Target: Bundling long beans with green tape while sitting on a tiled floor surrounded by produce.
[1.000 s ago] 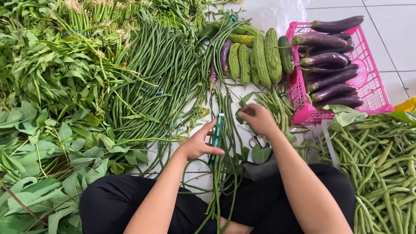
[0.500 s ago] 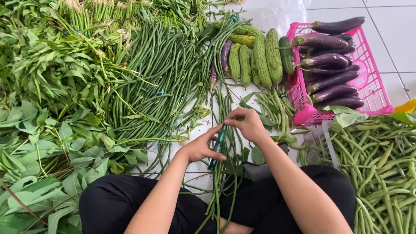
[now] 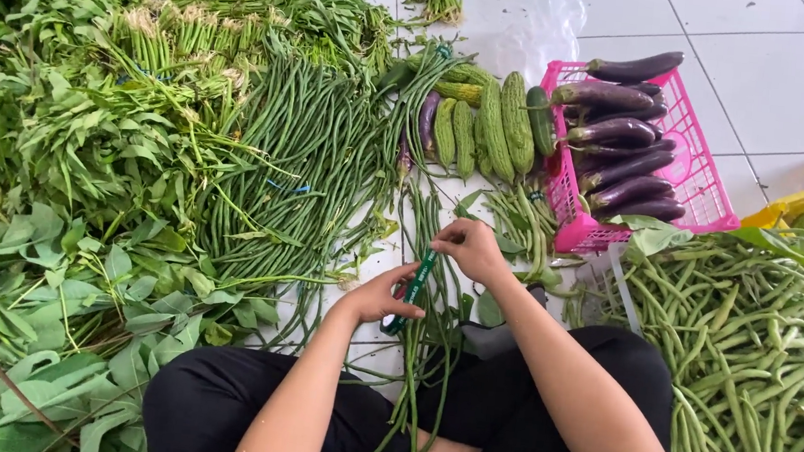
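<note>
Both hands meet over a loose bunch of long beans (image 3: pixel 425 354) that lies on the white tiled floor (image 3: pixel 783 85), running from between the person's knees up toward the heap ahead. The left hand (image 3: pixel 378 297) pinches the lower end of a green tape strip (image 3: pixel 413 290); the right hand (image 3: pixel 470 248) pinches its upper end, fingers pressed together on it, with the strip stretched slantwise across the beans.

These beans look light, thin and floppy; they will likely sag and splay if lifted by one end, so the middle of the bunch seems the best place to hold. The strip looks limp and possibly slick.

Room is tight. A big pile of long beans (image 3: pixel 301 159) and leafy greens (image 3: pixel 69 158) crowd the left, bitter gourds (image 3: pixel 488 127) sit straight ahead, and a pink basket (image 3: pixel 705 199) of eggplants (image 3: pixel 623 134) stands just beside the right hand. A heap of green beans (image 3: pixel 759 354) fills the right. Open tile shows only in the far right corner.
</note>
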